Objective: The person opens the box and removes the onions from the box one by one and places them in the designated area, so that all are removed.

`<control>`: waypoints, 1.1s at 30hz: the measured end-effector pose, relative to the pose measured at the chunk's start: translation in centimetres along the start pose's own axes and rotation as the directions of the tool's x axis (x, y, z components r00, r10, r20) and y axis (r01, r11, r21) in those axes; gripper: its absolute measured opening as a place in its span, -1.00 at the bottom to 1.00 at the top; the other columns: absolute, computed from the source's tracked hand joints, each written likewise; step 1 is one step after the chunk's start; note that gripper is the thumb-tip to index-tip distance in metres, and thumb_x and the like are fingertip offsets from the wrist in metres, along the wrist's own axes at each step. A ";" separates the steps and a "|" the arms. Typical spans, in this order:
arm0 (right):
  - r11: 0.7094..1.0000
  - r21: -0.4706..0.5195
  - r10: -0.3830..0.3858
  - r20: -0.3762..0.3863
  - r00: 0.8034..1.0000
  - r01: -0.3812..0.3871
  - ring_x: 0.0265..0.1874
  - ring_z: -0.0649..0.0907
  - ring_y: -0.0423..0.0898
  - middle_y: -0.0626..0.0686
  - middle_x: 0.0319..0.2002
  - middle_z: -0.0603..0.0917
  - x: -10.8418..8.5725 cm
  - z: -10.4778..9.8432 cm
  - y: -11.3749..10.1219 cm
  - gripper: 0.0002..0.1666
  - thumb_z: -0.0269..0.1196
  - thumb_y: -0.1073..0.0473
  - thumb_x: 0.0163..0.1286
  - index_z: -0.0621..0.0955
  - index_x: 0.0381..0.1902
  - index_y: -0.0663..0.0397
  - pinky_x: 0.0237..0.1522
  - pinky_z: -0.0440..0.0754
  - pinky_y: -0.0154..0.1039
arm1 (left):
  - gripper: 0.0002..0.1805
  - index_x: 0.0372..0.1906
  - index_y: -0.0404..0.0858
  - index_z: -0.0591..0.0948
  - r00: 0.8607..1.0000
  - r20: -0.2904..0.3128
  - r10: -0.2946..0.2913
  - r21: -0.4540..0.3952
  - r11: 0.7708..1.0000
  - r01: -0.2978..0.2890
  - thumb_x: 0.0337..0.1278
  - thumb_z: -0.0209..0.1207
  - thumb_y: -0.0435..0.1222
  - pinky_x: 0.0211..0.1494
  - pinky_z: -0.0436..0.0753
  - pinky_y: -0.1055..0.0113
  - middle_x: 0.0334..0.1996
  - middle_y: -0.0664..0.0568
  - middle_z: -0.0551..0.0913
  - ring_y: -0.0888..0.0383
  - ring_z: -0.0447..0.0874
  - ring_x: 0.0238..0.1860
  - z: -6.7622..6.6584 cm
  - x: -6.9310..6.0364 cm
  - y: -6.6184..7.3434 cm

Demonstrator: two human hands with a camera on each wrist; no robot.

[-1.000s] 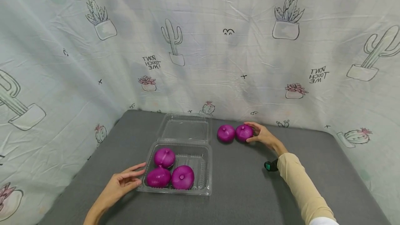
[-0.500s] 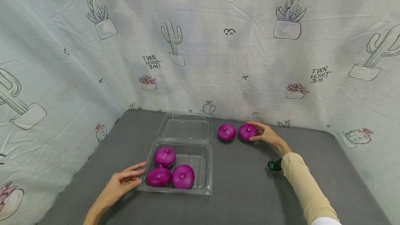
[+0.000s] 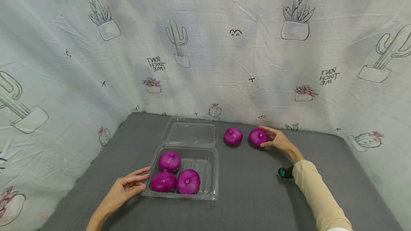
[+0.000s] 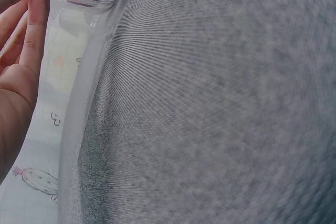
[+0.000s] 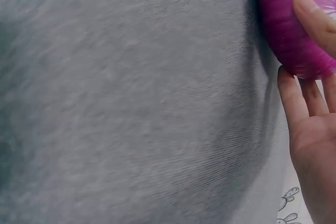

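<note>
My right hand point(image 3: 278, 142) holds a purple onion point(image 3: 258, 138) at the back of the table, thumb on its near side and fingers behind. In the right wrist view the thumb lies on that onion point(image 5: 294, 30), with fingertips against its other side. Another onion point(image 3: 233, 136) sits just left, apart from it. The clear plastic box point(image 3: 216, 174) has three onions in its tray, one point(image 3: 188, 181) at the front middle. My left hand point(image 3: 120, 191) touches the box's left edge with relaxed fingers; the left wrist view shows this hand point(image 4: 21, 56) beside the tray.
The box's lid point(image 3: 191, 132) lies folded back behind the tray. A grey cloth covers the table point(image 3: 247, 195). A patterned curtain point(image 3: 208, 45) hangs behind and at the sides. Near the right sleeve point(image 3: 318, 188) is a small black device point(image 3: 285, 172) at the wrist.
My right hand has moved a little to the right with its onion, so the gap to the neighbouring onion is wider. The left hand and the box have stayed in place.
</note>
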State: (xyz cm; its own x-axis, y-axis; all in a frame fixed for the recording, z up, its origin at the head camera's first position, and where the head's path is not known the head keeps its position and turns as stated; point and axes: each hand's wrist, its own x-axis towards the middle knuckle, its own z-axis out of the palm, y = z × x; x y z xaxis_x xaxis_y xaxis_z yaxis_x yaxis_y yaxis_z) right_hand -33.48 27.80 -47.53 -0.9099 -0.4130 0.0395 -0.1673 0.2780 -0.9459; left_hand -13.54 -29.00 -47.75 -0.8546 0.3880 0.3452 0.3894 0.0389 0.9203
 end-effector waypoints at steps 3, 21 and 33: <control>1.000 -0.007 0.005 -0.008 1.000 -0.005 0.34 0.28 0.20 0.30 0.38 0.27 -0.3 -0.1 0.3 -0.02 0.46 0.41 0.02 0.27 0.39 0.33 0.08 0.46 -0.43 | -0.62 0.10 -0.69 0.44 1.000 -0.001 0.001 -0.006 1.000 -0.001 0.14 0.07 -0.69 -0.16 0.61 0.46 0.30 0.07 0.44 0.20 0.63 -0.18 0.1 0.1 -0.1; 0.997 0.065 0.046 0.006 0.999 -0.046 0.39 0.15 0.25 0.30 0.43 0.15 -0.7 -0.4 0.2 0.04 0.43 0.45 0.03 0.17 0.43 0.36 0.05 0.44 -0.49 | -0.63 0.09 -0.69 0.45 1.000 -0.003 -0.005 0.005 1.000 0.005 0.14 0.07 -0.69 -0.16 0.61 0.46 0.29 0.08 0.44 0.18 0.63 -0.17 0.2 0.0 -0.1; 0.996 0.064 0.059 0.004 0.998 -0.059 0.43 0.05 0.23 0.33 0.45 0.08 -1.4 -1.7 -0.2 -0.03 0.37 0.37 0.17 0.13 0.45 0.32 0.34 0.05 0.16 | -0.62 0.10 -0.69 0.45 1.000 -0.004 -0.012 0.016 1.000 0.012 0.15 0.07 -0.68 -0.16 0.61 0.45 0.29 0.11 0.45 0.19 0.63 -0.17 0.2 0.0 0.1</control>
State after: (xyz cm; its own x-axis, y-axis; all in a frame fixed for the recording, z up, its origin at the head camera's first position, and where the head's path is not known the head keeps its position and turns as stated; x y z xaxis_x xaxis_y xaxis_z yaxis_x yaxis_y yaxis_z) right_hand -32.83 29.78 -46.88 -0.9167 -0.3992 -0.0176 -0.0887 0.2462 -0.9651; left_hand -13.43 -28.81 -47.67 -0.8607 0.3835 0.3350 0.3844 0.0579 0.9213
